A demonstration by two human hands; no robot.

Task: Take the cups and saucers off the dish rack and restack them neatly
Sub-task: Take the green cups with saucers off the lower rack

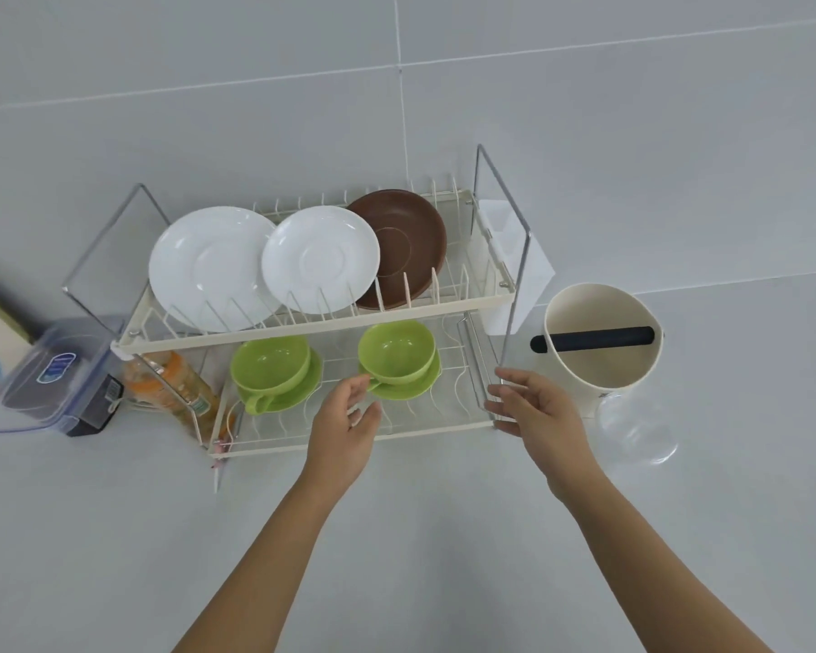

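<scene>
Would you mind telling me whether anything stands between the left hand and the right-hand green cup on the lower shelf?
Nothing visible does. The left hand sits at the open front of the dish rack, its fingers right at the handle of the green cup. The upper shelf lies above, not across the path.

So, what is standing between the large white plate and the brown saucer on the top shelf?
In the head view, one smaller white saucer stands between the large white plate and the brown saucer.
</scene>
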